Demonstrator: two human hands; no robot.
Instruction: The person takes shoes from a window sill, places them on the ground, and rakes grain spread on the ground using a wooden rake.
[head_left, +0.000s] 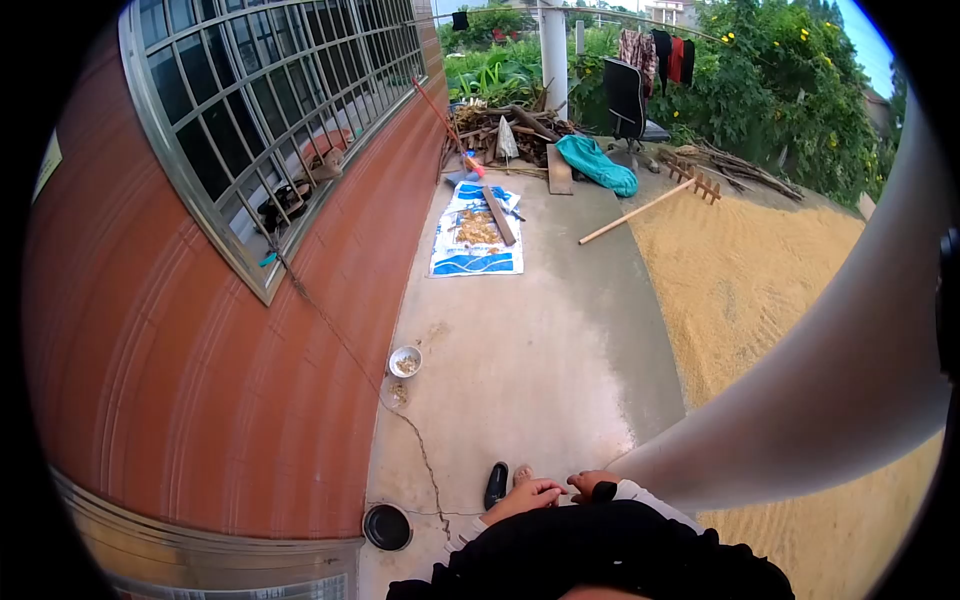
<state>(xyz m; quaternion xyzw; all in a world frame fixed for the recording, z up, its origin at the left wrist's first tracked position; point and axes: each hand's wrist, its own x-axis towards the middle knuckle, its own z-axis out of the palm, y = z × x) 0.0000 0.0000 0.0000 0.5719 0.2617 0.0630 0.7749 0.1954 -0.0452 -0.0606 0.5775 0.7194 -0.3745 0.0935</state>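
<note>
My left hand [526, 498] is in front of my body at the bottom of the view, its fingers curled toward the right; whether anything is between them is too small to tell. Close to its right is my right hand [590, 484], partly hidden by a dark band at the wrist. Beyond my left hand a black shoe [496, 485] rests on the concrete floor [500, 370]. A black bowl [387, 527] lies on the floor to the left, by the wall. Farther up stands a white bowl [405, 362] with some food in it.
A red wall [290, 400] with a barred window runs along the left. A pale pillar [800, 400] rises at the right, beside spread grain [730, 270]. Ahead are a white-and-blue sack [476, 264] with a board on it, a wooden rake [640, 210], stacked wood and a black chair [625, 98].
</note>
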